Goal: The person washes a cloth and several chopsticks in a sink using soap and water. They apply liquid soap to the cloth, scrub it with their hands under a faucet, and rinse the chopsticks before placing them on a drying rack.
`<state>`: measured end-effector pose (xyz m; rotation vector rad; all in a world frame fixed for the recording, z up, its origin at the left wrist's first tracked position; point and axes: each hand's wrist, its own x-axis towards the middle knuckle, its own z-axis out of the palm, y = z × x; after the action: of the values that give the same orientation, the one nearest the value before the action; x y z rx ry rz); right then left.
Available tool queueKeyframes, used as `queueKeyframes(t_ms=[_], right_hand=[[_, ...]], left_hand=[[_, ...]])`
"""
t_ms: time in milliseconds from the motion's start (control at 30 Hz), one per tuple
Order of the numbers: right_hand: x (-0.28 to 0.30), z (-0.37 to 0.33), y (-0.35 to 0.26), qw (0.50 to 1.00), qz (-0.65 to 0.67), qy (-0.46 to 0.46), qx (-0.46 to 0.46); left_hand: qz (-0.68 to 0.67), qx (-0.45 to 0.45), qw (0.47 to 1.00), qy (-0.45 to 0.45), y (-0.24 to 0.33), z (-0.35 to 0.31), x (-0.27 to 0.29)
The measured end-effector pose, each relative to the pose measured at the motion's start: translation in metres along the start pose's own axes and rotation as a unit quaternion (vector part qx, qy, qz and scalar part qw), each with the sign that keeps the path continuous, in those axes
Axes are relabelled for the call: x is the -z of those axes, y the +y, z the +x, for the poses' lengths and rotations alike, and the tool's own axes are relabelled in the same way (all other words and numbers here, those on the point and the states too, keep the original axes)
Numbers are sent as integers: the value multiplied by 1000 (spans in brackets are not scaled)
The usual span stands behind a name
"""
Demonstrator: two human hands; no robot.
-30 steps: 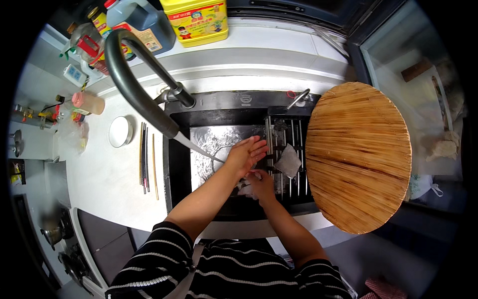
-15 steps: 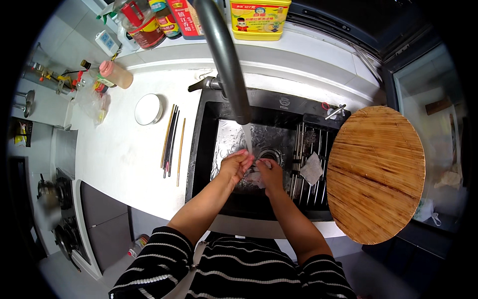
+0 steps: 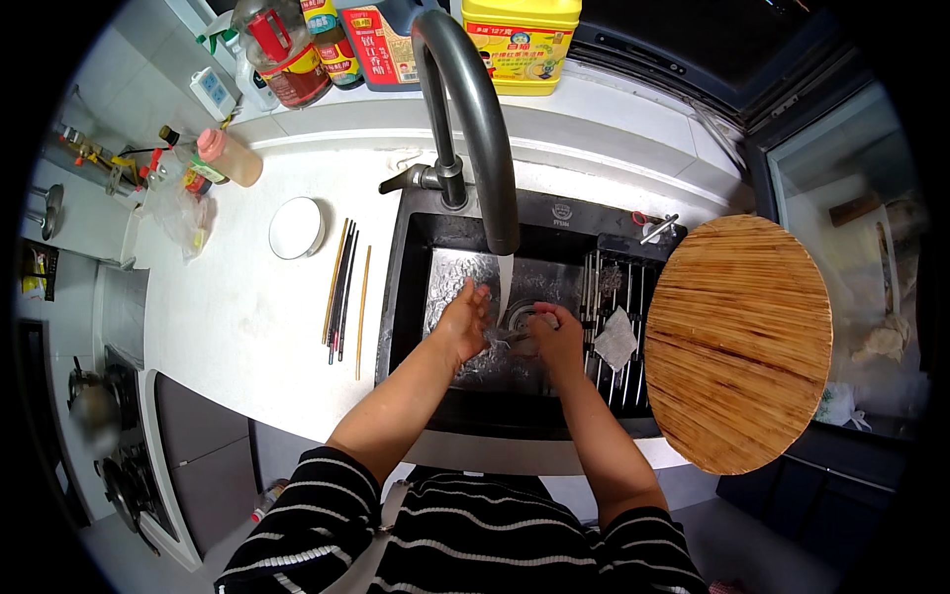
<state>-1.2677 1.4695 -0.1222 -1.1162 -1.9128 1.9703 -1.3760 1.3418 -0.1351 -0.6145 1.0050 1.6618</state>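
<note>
Water runs from the dark gooseneck faucet (image 3: 475,119) into the black sink (image 3: 396,327). Left of the stream is my left hand (image 3: 463,322), its fingers loosely apart and nothing visible in them. My right hand (image 3: 557,342) is on the other side of the water, near the drain (image 3: 522,315), with its fingers curled in. A pale, wet-looking patch shows beside its fingers; what it is I cannot make out. On the metal rack (image 3: 633,381) over the sink's right side lies a grey cloth (image 3: 617,340).
A round wooden board (image 3: 742,342) overlaps the sink's right edge. On the left counter are a white bowl (image 3: 297,228) and several chopsticks (image 3: 343,287). Sauce jugs (image 3: 381,49) and a yellow tub (image 3: 520,45) line the ledge. A pink-capped bottle (image 3: 233,158) stands at the far left.
My hands have moved apart from close together under the stream. My left fingers have opened out. The pinkish, translucent bit below my hands no longer shows clearly. The view has shifted slightly.
</note>
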Motion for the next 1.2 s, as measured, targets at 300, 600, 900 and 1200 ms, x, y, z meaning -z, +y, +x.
queueKeyframes(t_ms=[300,600,900,1200], right_hand=[[10,20,-17,995,-72,-41,48],[-3,19,-7,993,-88,-55,62],[10,14,-78,988,-87,-82,100],[37,26,-227,978,96,-182,34]], left_hand=[[59,-416,886,195,99,11,-14],[76,-580,785,207,116,-4,-3],[-32,-154,986,51,29,-48,-23],[-91,-248,932,-246,102,-52,-145]])
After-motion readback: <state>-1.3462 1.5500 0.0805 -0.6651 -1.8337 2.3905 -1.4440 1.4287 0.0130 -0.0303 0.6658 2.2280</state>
